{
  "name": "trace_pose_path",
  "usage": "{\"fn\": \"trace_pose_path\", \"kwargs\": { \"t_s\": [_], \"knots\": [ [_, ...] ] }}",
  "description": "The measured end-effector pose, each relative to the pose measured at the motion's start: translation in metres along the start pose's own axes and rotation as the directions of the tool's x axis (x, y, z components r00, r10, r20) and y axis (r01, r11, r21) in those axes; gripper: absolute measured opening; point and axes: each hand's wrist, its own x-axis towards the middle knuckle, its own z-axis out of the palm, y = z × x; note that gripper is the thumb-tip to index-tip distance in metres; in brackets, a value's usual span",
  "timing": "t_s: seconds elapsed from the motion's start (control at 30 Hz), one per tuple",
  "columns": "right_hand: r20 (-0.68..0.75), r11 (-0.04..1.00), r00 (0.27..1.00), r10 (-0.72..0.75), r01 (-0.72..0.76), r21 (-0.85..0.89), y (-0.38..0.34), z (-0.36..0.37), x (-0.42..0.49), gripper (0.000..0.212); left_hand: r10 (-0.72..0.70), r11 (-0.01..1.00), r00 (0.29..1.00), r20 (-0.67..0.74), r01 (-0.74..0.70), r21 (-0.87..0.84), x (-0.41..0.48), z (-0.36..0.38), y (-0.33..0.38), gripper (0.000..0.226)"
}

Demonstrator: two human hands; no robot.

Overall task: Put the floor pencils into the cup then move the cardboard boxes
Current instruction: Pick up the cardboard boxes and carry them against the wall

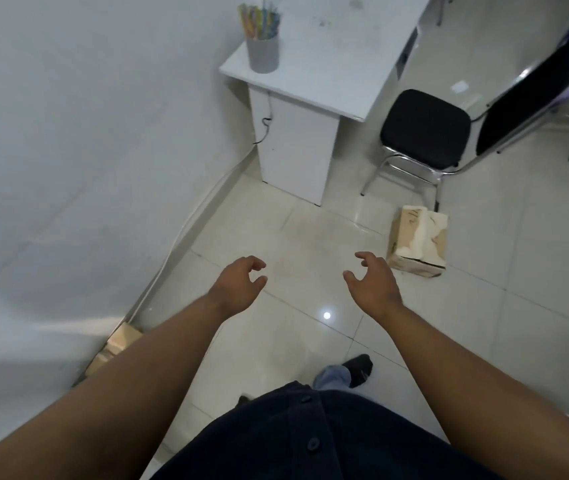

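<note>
pencils [258, 20] sit in the cup [263, 55]. left hand [238, 284] and right hand [374, 284] hang empty, fingers [254, 262] loosely curled; best grip the cardboard box [419, 242] at two o'clock by both sides.

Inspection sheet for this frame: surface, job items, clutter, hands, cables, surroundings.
Surface: glossy pale tiled floor, no pencils on it.
Job's things: coloured pencils stand in grey round cup on white desk corner; torn brown cardboard box on floor by black padded chrome-legged chair; second cardboard box at wall, partly hidden.
Clutter: white paper scrap beyond chair.
Hands: left hand, right hand held out, loosely curled, empty.
Cables: thin black cable hangs down desk side.
Surroundings: white wall at left.
</note>
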Motion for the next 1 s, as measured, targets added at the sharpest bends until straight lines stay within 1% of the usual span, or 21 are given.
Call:
{"fn": "trace_pose_path", "kwargs": {
  "t_s": [0.2, 0.43, 0.6, 0.67, 1.0],
  "knots": [
    [-0.050, 0.998, 0.997, 0.057, -0.055, 0.037, 0.061, -0.077, 0.053, 0.054, 0.067, 0.998, 0.997, 0.048, -0.068, 0.010, 0.071, 0.049, 0.089, 0.029],
    [-0.136, 0.989, 0.982, 0.128, -0.117, 0.085, 0.118, -0.159, 0.110, 0.052, 0.128, 0.991, 0.986, 0.102, -0.123, -0.059, 0.126, 0.109, 0.185, 0.026],
    [-0.177, 0.971, 0.961, 0.212, -0.187, 0.146, 0.143, -0.188, 0.144, 0.056, 0.161, 0.986, 0.978, 0.132, -0.154, -0.063, 0.169, 0.132, 0.229, 0.026],
    [-0.185, 0.969, 0.958, 0.219, -0.192, 0.155, 0.150, -0.192, 0.155, 0.057, 0.173, 0.984, 0.975, 0.140, -0.166, -0.063, 0.188, 0.138, 0.241, 0.025],
    [-0.271, 0.924, 0.896, 0.351, -0.285, 0.255, 0.178, -0.244, 0.245, 0.051, 0.258, 0.964, 0.936, 0.237, -0.267, 0.005, 0.337, 0.173, 0.315, 0.025]
  ]
}}
